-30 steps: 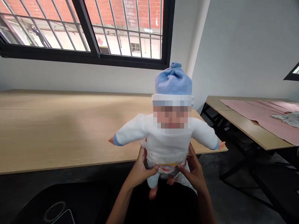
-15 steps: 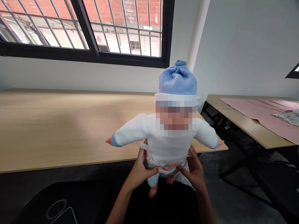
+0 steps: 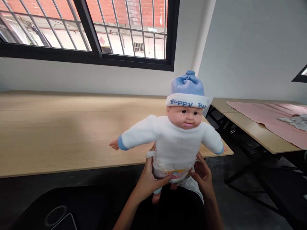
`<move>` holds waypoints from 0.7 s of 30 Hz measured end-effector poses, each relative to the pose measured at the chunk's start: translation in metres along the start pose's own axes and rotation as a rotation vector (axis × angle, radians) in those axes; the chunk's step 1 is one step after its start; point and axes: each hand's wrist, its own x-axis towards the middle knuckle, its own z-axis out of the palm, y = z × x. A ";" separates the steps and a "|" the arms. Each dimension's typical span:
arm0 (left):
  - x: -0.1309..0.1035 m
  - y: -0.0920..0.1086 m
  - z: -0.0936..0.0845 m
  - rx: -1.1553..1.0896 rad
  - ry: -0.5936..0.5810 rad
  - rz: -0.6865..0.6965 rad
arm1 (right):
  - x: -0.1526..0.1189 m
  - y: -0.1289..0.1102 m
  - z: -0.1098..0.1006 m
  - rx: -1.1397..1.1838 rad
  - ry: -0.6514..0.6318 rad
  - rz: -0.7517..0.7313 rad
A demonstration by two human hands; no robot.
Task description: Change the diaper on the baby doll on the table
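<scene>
A baby doll in a white long-sleeved top stands upright over my dark-clothed lap, its arms stretched out sideways. On its head is a blue knotted hat with a white lettered brim. Around its waist sits a white diaper with a colourful printed front band. My left hand grips the doll's side at the diaper, thumb across the front and fingers partly hidden behind. On the other side my right hand holds the diaper's edge, thumb in front. White material shows below the diaper near my right hand.
A light wooden table stretches behind the doll. To the right, another table bears a pink cloth and a patterned white cloth. A phone lies on a black seat at lower left. A barred window is at the back.
The doll has shifted slightly right, its head tilting and dropping a little. Both my hands have moved a little to the right with it, still at the diaper.
</scene>
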 end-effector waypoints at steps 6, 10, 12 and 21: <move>-0.003 -0.009 -0.012 0.007 -0.045 0.024 | -0.001 -0.003 -0.003 -0.024 -0.002 -0.018; -0.004 -0.007 -0.017 0.053 -0.085 0.073 | 0.000 -0.003 -0.004 0.009 -0.007 -0.036; -0.005 -0.004 -0.018 0.072 -0.090 0.084 | -0.001 -0.003 -0.004 0.017 -0.012 -0.040; -0.006 -0.007 -0.027 0.087 -0.140 0.129 | -0.002 0.002 -0.005 0.010 -0.002 -0.054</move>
